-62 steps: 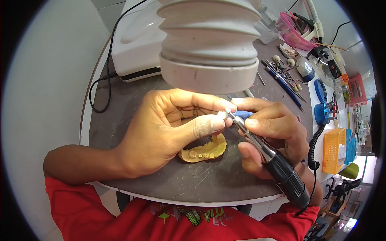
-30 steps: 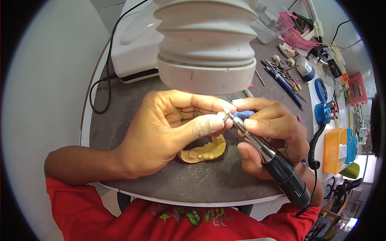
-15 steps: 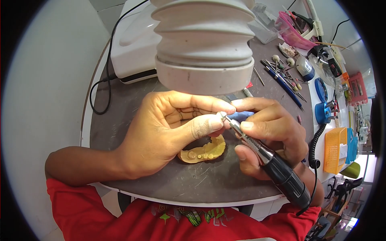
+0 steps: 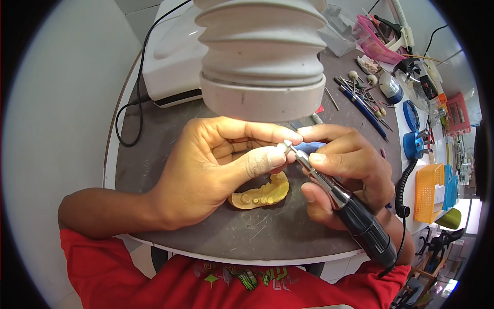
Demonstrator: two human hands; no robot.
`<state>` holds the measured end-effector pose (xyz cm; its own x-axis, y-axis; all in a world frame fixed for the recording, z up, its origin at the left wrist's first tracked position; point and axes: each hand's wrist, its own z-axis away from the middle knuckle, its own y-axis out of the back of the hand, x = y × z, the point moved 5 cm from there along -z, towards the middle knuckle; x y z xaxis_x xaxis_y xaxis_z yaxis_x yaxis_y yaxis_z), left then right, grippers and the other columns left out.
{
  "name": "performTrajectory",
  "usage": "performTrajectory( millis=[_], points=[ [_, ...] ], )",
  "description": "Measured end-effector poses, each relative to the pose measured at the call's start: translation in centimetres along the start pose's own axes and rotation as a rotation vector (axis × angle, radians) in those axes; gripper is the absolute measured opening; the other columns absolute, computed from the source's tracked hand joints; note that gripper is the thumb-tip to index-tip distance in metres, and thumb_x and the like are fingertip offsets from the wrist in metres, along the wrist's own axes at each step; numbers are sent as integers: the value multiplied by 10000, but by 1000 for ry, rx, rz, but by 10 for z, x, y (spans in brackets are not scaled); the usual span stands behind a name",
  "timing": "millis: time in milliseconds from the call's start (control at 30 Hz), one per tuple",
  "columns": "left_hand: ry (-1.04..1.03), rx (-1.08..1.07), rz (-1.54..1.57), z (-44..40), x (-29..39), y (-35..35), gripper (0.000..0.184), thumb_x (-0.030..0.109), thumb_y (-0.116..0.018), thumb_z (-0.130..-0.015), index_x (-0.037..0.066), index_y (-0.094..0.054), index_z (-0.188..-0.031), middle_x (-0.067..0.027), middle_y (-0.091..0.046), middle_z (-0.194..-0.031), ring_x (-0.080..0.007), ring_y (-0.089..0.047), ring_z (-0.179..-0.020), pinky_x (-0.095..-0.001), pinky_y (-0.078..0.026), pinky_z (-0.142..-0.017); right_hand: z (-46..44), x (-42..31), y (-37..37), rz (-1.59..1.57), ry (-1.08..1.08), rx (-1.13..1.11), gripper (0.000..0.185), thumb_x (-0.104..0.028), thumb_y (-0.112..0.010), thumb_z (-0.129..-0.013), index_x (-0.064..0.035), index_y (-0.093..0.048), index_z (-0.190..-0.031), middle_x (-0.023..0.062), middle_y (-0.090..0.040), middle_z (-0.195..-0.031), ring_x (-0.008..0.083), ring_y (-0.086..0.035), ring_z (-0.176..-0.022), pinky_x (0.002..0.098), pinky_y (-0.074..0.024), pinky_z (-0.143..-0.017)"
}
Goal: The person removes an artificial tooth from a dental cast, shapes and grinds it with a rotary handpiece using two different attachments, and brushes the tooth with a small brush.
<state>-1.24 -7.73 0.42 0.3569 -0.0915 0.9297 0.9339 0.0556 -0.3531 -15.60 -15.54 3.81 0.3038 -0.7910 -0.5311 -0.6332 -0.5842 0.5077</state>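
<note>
Between thumb and index finger, my left hand [image 4: 203, 172] pinches a small white dental crown [image 4: 281, 148]. My right hand [image 4: 355, 162] is wrapped around a rotary handpiece [image 4: 363, 219] with a black body and a metal nose. The pale tip of its bur [image 4: 287, 143] meets or nearly meets the crown; contact is hard to make out. Both index fingertips almost touch above it. Below the hands, a yellowish dental model [image 4: 262, 195] with several teeth lies on the dark bench top [image 4: 247, 234]. Something blue [image 4: 310, 148] shows partly behind my right fingers.
A white ribbed suction hose [image 4: 261, 87] hangs just above my hands. Loose burs and a blue pen-like tool [image 4: 363, 109] lie at the right, near a pink basket [image 4: 378, 41]. An orange basket [image 4: 429, 193] and coiled cord [image 4: 405, 188] stand further right; a white machine [image 4: 172, 62] is back left.
The bur tip has shifted very slightly on or beside the crown, and the handpiece has tilted a little with my right hand. My left hand and the dental model are nearly still.
</note>
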Motion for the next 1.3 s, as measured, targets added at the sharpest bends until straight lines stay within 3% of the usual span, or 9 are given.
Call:
performTrajectory(
  millis=[333, 667, 867, 1300],
  points=[
    [-104, 37, -4, -1, -1, 2, 203, 15, -574, -895, -15, -577, -1096, -122, -622, -1052, -151, -615, -955, -282, -516, -840, 5, 3, 4, 5, -57, -3, 315, -122, -670, -824, -6, -472, -1039, 124, -560, -823, 308, -611, -922, 348, -499, -746],
    [-57, 89, 51, -2, 1, 1, 163, 7, -603, -873, -4, -584, -1035, -107, -635, -981, -166, -625, -956, -295, -534, -854, 6, 0, 3, -3, -113, -12, 311, -140, -668, -836, -7, -468, -1034, 126, -551, -857, 277, -617, -909, 329, -510, -736],
    [-80, 63, -10, -2, -1, 2, 181, -30, -646, -829, 9, -567, -987, -109, -635, -980, -165, -624, -955, -297, -532, -844, 6, 2, 0, -26, -49, -25, 317, -129, -675, -824, 11, -489, -1040, 132, -561, -832, 299, -643, -839, 398, -539, -781],
    [-81, 62, 19, -3, -1, 3, 169, -35, -647, -825, 19, -545, -949, -143, -643, -998, -185, -628, -954, -316, -534, -853, 2, 2, -1, -25, -7, -21, 328, -124, -705, -796, 28, -520, -1020, 149, -586, -809, 342, -651, -856, 393, -550, -745]
  ],
)
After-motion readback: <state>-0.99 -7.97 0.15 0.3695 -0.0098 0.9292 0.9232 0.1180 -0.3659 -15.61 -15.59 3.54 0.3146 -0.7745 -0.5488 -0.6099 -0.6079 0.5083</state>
